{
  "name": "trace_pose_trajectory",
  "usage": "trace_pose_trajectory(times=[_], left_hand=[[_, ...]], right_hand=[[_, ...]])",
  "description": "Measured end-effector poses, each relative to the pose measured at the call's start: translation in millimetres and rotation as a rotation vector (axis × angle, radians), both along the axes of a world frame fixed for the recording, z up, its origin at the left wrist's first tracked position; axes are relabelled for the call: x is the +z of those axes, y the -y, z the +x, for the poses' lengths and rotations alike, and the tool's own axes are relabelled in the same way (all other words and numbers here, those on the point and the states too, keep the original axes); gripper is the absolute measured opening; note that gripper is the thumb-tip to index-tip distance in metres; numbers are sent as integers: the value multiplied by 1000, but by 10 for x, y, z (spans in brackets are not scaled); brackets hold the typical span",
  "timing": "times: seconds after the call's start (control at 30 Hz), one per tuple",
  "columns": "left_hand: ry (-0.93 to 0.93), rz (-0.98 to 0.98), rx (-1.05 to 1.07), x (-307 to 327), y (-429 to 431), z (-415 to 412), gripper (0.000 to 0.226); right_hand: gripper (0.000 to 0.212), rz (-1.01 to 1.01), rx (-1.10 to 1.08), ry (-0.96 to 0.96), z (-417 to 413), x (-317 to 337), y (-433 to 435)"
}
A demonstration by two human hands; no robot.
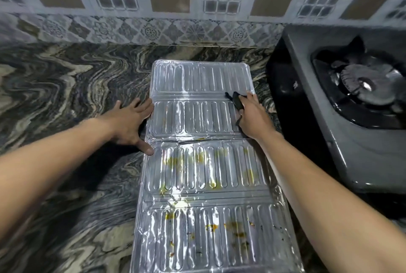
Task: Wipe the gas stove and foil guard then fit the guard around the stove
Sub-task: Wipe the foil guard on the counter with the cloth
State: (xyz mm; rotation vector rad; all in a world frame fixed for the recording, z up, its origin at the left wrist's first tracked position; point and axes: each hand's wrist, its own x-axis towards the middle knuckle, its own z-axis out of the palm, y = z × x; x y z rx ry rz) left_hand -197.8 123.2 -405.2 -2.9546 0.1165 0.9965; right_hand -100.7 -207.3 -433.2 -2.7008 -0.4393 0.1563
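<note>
The silver ribbed foil guard point(197, 163) lies flat and unfolded on the marble counter, running from the middle toward me. Its two near panels carry yellow-brown grease stains; the two far panels look clean. My right hand point(252, 119) presses a dark cloth point(236, 99) onto the right side of the second panel from the far end. My left hand point(129, 123) lies flat with fingers spread on the counter, its fingertips and thumb touching the guard's left edge. The grey gas stove point(342, 105) stands at the right, one burner point(364, 83) showing.
The swirled black-and-cream marble counter point(66, 88) stretches to the left of the guard. A patterned tile wall point(197, 9) closes off the back. The stove's left side stands a short gap from the guard's right edge.
</note>
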Motion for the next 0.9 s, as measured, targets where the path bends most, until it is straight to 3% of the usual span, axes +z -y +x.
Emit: trace_pose_trajectory(times=[0.2, 0.33, 0.4, 0.63, 0.9], left_hand=[[31, -62, -26, -80, -79, 10, 156], [64, -106, -31, -119, -138, -25, 156], [77, -102, -33, -138, -158, -32, 157], [94, -123, -8, -110, -159, -50, 155], [50, -151, 7, -77, -174, -44, 155]], right_hand=[[33, -183, -72, -245, -106, 460, -34], [52, -69, -116, -153, -691, 203, -320], [65, -24, -39, -63, -894, 54, -581], [61, -28, 332, -98, -846, 105, -1552], [65, -145, 450, -114, -1305, 258, -1267]])
